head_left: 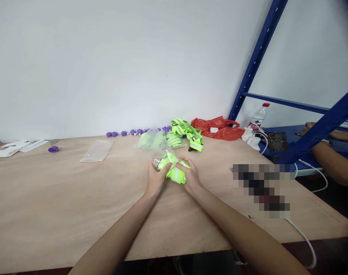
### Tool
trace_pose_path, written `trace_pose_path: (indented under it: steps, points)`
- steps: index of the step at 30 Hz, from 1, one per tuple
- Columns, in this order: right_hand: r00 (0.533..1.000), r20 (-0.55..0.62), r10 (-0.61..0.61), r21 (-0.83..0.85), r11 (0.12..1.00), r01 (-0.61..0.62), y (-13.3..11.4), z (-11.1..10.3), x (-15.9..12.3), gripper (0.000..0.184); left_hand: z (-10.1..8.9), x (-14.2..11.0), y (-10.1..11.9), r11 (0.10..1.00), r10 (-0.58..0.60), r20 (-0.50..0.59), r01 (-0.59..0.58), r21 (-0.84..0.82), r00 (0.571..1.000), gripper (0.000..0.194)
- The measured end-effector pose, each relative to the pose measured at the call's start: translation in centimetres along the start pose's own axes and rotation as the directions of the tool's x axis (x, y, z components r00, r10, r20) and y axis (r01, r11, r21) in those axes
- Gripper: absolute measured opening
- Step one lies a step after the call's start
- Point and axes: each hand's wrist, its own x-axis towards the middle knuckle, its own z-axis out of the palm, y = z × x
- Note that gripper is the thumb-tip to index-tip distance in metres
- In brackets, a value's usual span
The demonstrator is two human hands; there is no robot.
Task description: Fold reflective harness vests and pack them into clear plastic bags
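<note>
My left hand point(156, 176) is closed on the side of a clear plastic bag point(171, 154) with a red line along its mouth. Partly inside that bag sits a folded bundle of neon-yellow reflective strap point(176, 173) with silver stripes; its lower end sticks out. My right hand point(192, 175) grips the bundle from the other side, thumb by the bag's mouth. Just beyond my hands lie bagged yellow bundles point(151, 140) and a loose reflective strap point(195, 139) with a black buckle.
A flat clear bag point(97, 151) lies to the left, near a purple roll point(53, 149) and white sheets point(18, 148). Several purple rolls point(124, 133) line the wall. A red plastic bag point(219, 129), bottle point(259, 117) and blue rack point(255, 57) stand right, where another person's arm point(331, 156) shows.
</note>
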Motion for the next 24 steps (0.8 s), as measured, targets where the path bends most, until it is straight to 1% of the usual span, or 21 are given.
trace_pose_path:
  steps: [3,5,11,13,16,20,24]
  points:
    - [0.999,-0.051,-0.019,0.015,1.000,0.020,0.2,0.0,-0.1,0.063,0.1,-0.2,-0.2,1.000,-0.002,0.016,0.001,0.011,1.000,0.052]
    - [0.998,-0.064,-0.026,0.024,0.999,0.028,0.2,0.1,0.0,0.062,0.1,0.1,-0.3,1.000,-0.011,0.034,0.011,-0.001,0.999,0.052]
    - [1.000,-0.028,0.008,0.062,0.998,-0.006,0.1,0.2,0.3,0.057,-1.0,2.1,-0.4,0.998,-0.046,0.086,0.050,-0.048,0.995,0.061]
    - [0.999,-0.023,0.025,0.068,0.997,-0.023,0.2,0.1,0.4,0.055,-1.3,2.3,-0.4,0.995,-0.071,0.104,0.077,-0.056,0.992,0.060]
    - [0.998,-0.048,0.031,0.072,0.997,-0.027,0.3,0.1,0.5,0.053,-1.1,1.6,-0.7,0.990,-0.119,0.116,0.127,-0.068,0.986,0.056]
    - [0.993,-0.116,0.012,0.063,0.998,-0.005,0.5,0.2,0.4,0.053,0.1,-0.1,-1.1,0.983,-0.158,0.094,0.165,-0.081,0.983,0.054]
    - [0.991,-0.135,-0.002,0.028,1.000,0.006,0.7,0.4,0.2,0.053,1.0,-1.3,-1.6,0.976,-0.186,0.079,0.193,-0.101,0.979,0.054]
